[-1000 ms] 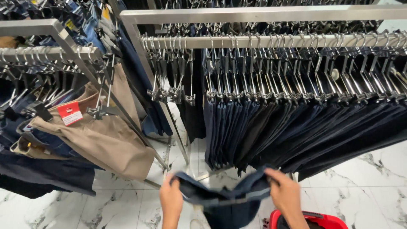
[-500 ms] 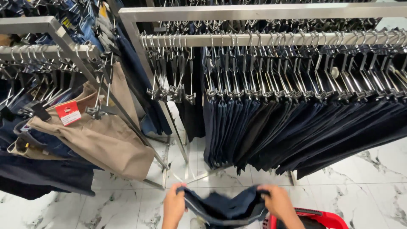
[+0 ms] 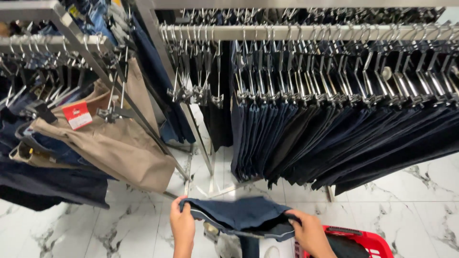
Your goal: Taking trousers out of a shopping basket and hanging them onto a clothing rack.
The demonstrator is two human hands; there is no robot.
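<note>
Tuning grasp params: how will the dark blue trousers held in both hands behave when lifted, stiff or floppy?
Likely floppy: the dark blue trousers sag between the left hand and right hand, and a part hangs down below. Probably light for their size, since fingertip pinches at the edges hold them. Not fragile or slippery, by the look of the cloth.

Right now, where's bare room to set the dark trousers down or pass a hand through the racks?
Bare marble floor lies right of the red basket, under the navy trousers. Another bare patch lies left of the left hand, below the tan trousers. A gap among empty clip hangers could pass a hand. The right rail is packed tight.
</note>
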